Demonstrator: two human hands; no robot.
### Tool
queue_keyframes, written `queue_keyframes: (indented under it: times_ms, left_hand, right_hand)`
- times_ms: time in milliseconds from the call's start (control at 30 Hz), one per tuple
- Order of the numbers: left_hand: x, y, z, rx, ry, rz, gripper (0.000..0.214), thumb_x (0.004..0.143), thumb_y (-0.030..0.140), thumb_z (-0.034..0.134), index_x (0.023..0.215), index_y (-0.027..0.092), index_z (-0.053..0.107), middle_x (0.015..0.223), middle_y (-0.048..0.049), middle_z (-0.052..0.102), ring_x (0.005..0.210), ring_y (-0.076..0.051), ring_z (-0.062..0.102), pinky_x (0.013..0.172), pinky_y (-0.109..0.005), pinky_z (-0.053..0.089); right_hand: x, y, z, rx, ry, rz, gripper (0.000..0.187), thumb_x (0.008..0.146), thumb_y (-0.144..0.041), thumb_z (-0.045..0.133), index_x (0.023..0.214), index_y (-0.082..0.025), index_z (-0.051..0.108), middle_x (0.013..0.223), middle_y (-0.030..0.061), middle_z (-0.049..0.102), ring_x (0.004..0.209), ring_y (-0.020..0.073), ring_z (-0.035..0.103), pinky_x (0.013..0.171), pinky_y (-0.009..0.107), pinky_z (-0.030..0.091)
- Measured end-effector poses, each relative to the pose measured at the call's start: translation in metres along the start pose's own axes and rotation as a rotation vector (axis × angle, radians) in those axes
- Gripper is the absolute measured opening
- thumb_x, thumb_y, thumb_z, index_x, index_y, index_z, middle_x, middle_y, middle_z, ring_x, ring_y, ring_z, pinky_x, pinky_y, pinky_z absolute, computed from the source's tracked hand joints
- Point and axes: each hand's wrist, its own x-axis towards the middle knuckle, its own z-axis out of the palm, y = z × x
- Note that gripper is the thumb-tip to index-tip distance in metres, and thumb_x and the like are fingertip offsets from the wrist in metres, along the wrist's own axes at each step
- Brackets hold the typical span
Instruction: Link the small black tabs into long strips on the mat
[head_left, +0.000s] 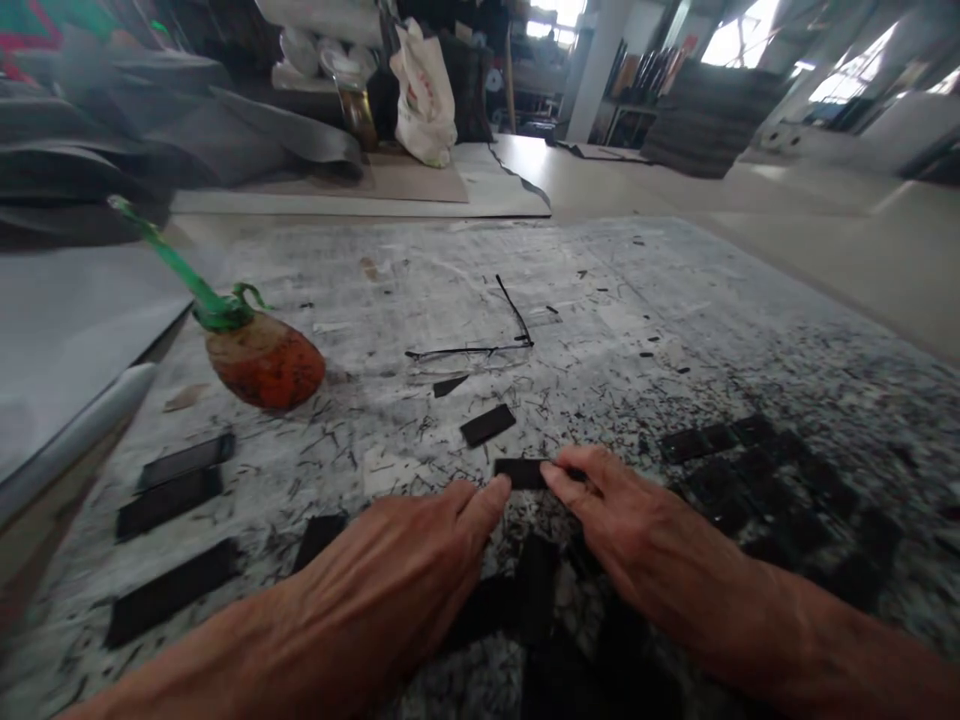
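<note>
Between my two hands is a small black rectangular strip (pixel 523 473), just above or on the work surface. My left hand (pixel 424 545) pinches its left end with thumb and fingertips. At its right end, the thumb and fingers of my right hand (pixel 630 520) are closed on it. Just beyond lies a similar black piece (pixel 487 425), and a pointed black scrap (pixel 450 386) is farther off. Under and between my forearms are more dark pieces (pixel 536 590), partly hidden. Rows of small black pieces (pixel 772 480) lie to the right of my right hand.
An orange-red, bottle-like container (pixel 266 365) with a green spout stands at left, near several black strips (pixel 172 590). Eyeglasses (pixel 472 350) lie ahead. Black shavings litter the pale board (pixel 420 240). Farther back are a white bag (pixel 424 95), a jar (pixel 356 110) and stacked dark sheets (pixel 709 115).
</note>
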Motion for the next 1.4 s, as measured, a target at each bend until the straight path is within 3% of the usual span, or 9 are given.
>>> queue_keyframes:
  times_ms: [100, 200, 367, 533, 667, 800, 1100, 1267, 1400]
  left_hand:
    - [0.003, 0.010, -0.017, 0.019, -0.060, -0.021, 0.046, 0.078, 0.007, 0.034, 0.122, 0.018, 0.043, 0.092, -0.0046, 0.064, 0.067, -0.015, 0.060, 0.065, -0.023, 0.050]
    - [0.006, 0.012, -0.022, -0.012, -0.044, -0.053, 0.040, 0.078, 0.007, 0.037, 0.114, 0.019, 0.048, 0.093, -0.0042, 0.065, 0.075, -0.015, 0.062, 0.070, -0.024, 0.050]
    - [0.005, 0.019, -0.033, -0.017, -0.054, -0.082, 0.044, 0.079, 0.008, 0.037, 0.122, 0.019, 0.041, 0.091, -0.0049, 0.065, 0.079, -0.016, 0.062, 0.071, -0.025, 0.049]
    - [-0.004, 0.038, -0.048, 0.081, 0.009, -0.051, 0.043, 0.082, 0.004, 0.028, 0.120, 0.016, 0.043, 0.090, -0.0080, 0.065, 0.079, -0.017, 0.063, 0.071, -0.025, 0.048]
    - [0.005, 0.036, -0.028, 0.213, -0.031, -0.095, 0.048, 0.078, -0.001, 0.033, 0.124, 0.010, 0.042, 0.081, -0.0096, 0.064, 0.070, -0.019, 0.064, 0.061, -0.026, 0.049]
    - [0.013, 0.029, -0.005, 0.355, -0.025, -0.082, 0.063, 0.072, -0.006, 0.031, 0.134, 0.005, 0.029, 0.079, -0.0110, 0.064, 0.063, -0.024, 0.065, 0.052, -0.031, 0.050]
    - [0.011, 0.031, -0.011, 0.407, -0.007, -0.038, 0.062, 0.070, -0.005, 0.033, 0.132, 0.000, 0.031, 0.067, -0.0087, 0.063, 0.055, -0.027, 0.063, 0.047, -0.035, 0.050]
    - [0.014, 0.029, -0.003, 0.406, -0.005, -0.053, 0.060, 0.074, -0.003, 0.035, 0.134, 0.001, 0.028, 0.069, -0.0101, 0.063, 0.059, -0.027, 0.064, 0.050, -0.034, 0.050]
    - [0.014, 0.028, 0.000, 0.401, -0.003, -0.077, 0.061, 0.075, -0.003, 0.033, 0.134, 0.002, 0.025, 0.070, -0.0110, 0.063, 0.061, -0.026, 0.064, 0.050, -0.032, 0.049]
  right_hand:
    - [0.000, -0.002, 0.001, -0.056, 0.009, -0.013, 0.050, 0.070, 0.004, 0.039, 0.116, -0.002, 0.057, 0.111, 0.0190, 0.060, 0.103, 0.0263, 0.058, 0.087, 0.035, 0.052]
    - [0.001, -0.006, 0.000, -0.131, 0.015, -0.014, 0.050, 0.068, 0.005, 0.042, 0.114, -0.002, 0.059, 0.109, 0.0185, 0.062, 0.099, 0.0272, 0.060, 0.085, 0.036, 0.053]
    - [0.003, -0.011, -0.003, -0.216, 0.007, -0.002, 0.046, 0.070, 0.004, 0.046, 0.112, -0.004, 0.060, 0.105, 0.0166, 0.064, 0.092, 0.0258, 0.062, 0.080, 0.035, 0.055]
    - [0.003, -0.010, -0.002, -0.231, -0.045, -0.002, 0.042, 0.075, 0.001, 0.046, 0.115, -0.005, 0.057, 0.108, 0.0170, 0.062, 0.096, 0.0245, 0.061, 0.082, 0.033, 0.053]
    - [0.003, -0.010, -0.003, -0.251, -0.082, 0.000, 0.041, 0.077, 0.000, 0.046, 0.117, -0.004, 0.055, 0.109, 0.0183, 0.061, 0.096, 0.0250, 0.061, 0.082, 0.034, 0.053]
    - [0.004, -0.014, -0.004, -0.250, -0.100, 0.032, 0.041, 0.078, 0.001, 0.045, 0.117, -0.004, 0.055, 0.109, 0.0170, 0.061, 0.098, 0.0249, 0.060, 0.084, 0.034, 0.052]
    - [0.006, -0.013, -0.014, -0.133, -0.133, 0.090, 0.034, 0.081, -0.003, 0.043, 0.111, -0.010, 0.059, 0.103, 0.0122, 0.061, 0.092, 0.0222, 0.060, 0.083, 0.032, 0.049]
    - [0.008, -0.017, -0.014, -0.184, -0.134, 0.077, 0.042, 0.083, -0.007, 0.044, 0.125, -0.012, 0.048, 0.104, 0.0139, 0.061, 0.090, 0.0222, 0.060, 0.079, 0.032, 0.050]
    - [0.011, -0.021, -0.012, -0.225, -0.133, 0.062, 0.038, 0.083, -0.007, 0.045, 0.120, -0.010, 0.052, 0.101, 0.0158, 0.061, 0.086, 0.0238, 0.060, 0.073, 0.034, 0.051]
